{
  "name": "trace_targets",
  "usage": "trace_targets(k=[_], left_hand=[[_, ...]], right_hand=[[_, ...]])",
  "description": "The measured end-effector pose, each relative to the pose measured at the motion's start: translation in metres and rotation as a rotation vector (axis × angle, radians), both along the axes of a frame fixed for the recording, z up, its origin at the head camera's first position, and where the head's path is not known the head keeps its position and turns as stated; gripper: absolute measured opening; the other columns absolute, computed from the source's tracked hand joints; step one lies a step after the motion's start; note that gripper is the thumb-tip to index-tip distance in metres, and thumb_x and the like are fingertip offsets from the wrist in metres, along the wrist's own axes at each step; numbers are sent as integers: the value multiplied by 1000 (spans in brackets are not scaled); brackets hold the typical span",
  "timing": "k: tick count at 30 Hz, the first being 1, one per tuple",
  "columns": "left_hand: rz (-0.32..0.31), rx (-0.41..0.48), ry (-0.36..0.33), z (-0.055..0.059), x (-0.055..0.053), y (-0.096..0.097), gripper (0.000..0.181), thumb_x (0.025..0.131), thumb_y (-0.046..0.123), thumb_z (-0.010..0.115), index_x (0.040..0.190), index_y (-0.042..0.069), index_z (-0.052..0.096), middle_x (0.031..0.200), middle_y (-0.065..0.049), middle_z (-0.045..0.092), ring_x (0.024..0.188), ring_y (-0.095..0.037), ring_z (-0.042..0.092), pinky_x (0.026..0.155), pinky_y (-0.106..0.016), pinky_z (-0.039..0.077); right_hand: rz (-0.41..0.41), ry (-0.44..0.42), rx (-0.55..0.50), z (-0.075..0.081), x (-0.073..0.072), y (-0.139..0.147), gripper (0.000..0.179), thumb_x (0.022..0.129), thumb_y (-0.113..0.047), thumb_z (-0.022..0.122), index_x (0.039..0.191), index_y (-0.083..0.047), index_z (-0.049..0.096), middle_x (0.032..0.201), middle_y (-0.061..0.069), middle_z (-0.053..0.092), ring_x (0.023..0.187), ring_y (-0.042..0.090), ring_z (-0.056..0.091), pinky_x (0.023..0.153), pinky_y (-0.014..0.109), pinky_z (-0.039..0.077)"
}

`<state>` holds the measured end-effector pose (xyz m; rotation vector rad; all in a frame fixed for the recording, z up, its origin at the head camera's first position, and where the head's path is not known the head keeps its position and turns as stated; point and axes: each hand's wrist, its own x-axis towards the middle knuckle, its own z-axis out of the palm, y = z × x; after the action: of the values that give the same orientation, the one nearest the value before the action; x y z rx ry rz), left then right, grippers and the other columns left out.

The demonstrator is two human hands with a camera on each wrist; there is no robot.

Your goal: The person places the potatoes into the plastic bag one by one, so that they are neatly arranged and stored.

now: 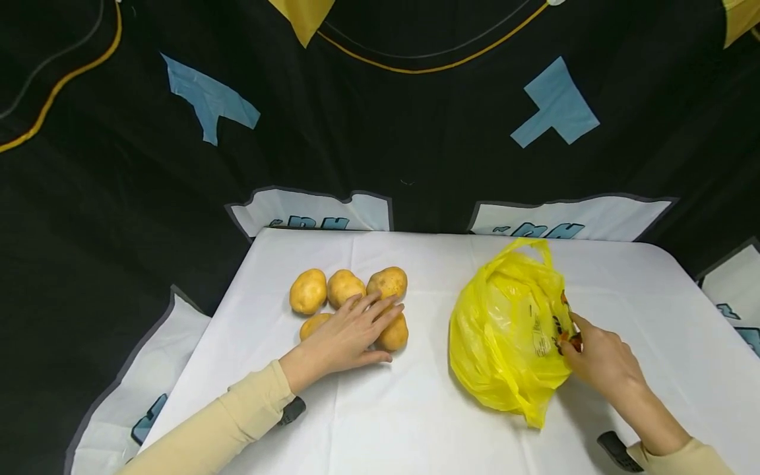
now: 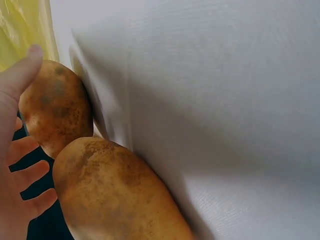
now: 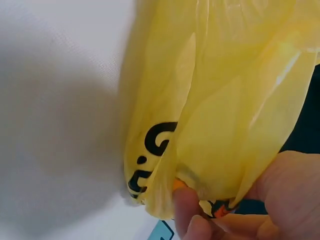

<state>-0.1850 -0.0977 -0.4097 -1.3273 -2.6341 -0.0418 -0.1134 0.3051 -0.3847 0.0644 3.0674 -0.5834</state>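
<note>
Potatoes [image 1: 345, 287] lie toward tabletop's [image 1: 427, 409] far-left corner; left hand [image 1: 351, 335] spreads over them, fingers loose, nothing grasped. Yellow bag [image 1: 505, 330] lies between potatoes and right hand [image 1: 607, 358], long axis toward far edge; right hand pinches its right side.

Long beige left sleeve [image 1: 208, 432] in view, softly creased toward its cuff, and there's a black, round-ended left wrist attachment [image 1: 293, 410] peeking out below! Across on the other arm, matching beige right sleeve [image 1: 689, 460], matching black right wrist attachment [image 1: 617, 450].
</note>
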Motion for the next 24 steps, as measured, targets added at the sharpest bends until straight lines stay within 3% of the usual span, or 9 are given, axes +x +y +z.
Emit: trace_targets(k=[7, 18, 24], left_hand=[[-6, -42, 13, -1, 0, 1, 74, 81, 51, 64, 140, 14, 38, 141, -10, 38, 126, -29, 37, 98, -47, 31], [17, -63, 66, -2, -4, 5, 73, 77, 44, 72, 137, 15, 43, 131, -9, 48, 112, -26, 43, 82, -41, 38], [14, -61, 69, -3, -6, 4, 72, 76, 44, 72, 135, 14, 45, 125, -9, 50, 109, -24, 46, 83, -39, 37]], right_hand=[[-7, 64, 16, 2, 2, 1, 56, 88, -12, 54, 137, 7, 35, 65, 6, 43, 47, 17, 34, 40, 29, 29], [88, 162, 49, -1, -2, 0, 49, 82, 3, 57, 130, 2, 49, 85, 15, 56, 60, 20, 43, 46, 30, 33], [132, 177, 53, -3, -3, 0, 50, 79, 8, 56, 128, 4, 50, 88, 18, 58, 60, 20, 44, 47, 29, 33]])
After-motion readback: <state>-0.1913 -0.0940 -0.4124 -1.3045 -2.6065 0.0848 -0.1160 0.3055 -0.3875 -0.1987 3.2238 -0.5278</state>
